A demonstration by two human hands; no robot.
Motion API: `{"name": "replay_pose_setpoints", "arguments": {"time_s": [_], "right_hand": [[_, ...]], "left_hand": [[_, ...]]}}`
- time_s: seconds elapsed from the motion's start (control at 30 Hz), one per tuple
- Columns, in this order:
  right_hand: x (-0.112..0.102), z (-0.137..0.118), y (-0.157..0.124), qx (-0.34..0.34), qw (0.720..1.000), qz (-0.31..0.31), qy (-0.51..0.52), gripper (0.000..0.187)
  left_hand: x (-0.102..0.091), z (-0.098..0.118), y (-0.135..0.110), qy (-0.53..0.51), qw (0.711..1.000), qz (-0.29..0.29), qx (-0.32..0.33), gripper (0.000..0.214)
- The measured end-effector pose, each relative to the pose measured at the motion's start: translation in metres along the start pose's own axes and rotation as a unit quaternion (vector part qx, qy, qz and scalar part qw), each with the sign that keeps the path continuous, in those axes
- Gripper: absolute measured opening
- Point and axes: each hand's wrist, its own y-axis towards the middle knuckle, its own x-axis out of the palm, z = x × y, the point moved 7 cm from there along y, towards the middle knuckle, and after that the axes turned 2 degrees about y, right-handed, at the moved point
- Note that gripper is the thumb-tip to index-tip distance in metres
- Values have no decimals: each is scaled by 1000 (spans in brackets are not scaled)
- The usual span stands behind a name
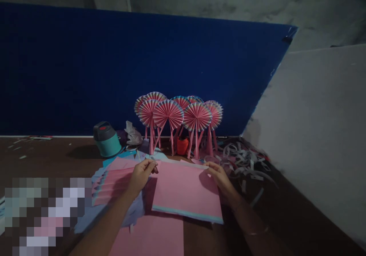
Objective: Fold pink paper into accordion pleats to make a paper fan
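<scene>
A pink sheet of paper (185,189) with a light blue band along its near edge is held up, slightly tilted, between my two hands. My left hand (142,175) pinches near its far left corner, fingers closed. At the far right corner my right hand (219,175) grips the edge, thumb on top and the other fingers partly hidden beneath. Left of the sheet lies a pleated pink paper (114,185) over pale blue sheets. Another flat pink sheet (154,237) rests on the dark table below.
Several pink pleated paper fans (168,115) on rolled paper sticks stand behind the sheet, around a small orange container (182,146). A teal jar with a dark lid (108,143) is left. Curled paper strips (248,158) pile at right. A blue board (143,65) stands behind.
</scene>
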Motion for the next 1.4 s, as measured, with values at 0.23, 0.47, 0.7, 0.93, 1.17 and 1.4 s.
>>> {"name": "replay_pose_setpoints", "arguments": {"time_s": [0.23, 0.47, 0.7, 0.93, 1.17, 1.4], "right_hand": [[-2, 2, -4, 26, 999, 25, 28, 16], [0, 0, -4, 23, 999, 20, 33, 16], [-2, 3, -1, 16, 999, 15, 27, 16], [-2, 4, -4, 28, 999, 17, 39, 15], [0, 0, -9, 23, 999, 20, 27, 14], [0, 0, -6, 20, 999, 22, 15, 15]], "left_hand": [[-5, -5, 0, 22, 999, 32, 10, 45], [0, -10, 2, -29, 999, 6, -16, 26], [-1, -6, 1, -110, 993, 26, -18, 21], [-1, -8, -2, -116, 991, 26, -63, 30], [-7, -9, -3, -76, 994, 50, -63, 48], [8, -6, -2, -126, 991, -2, -40, 49]]}}
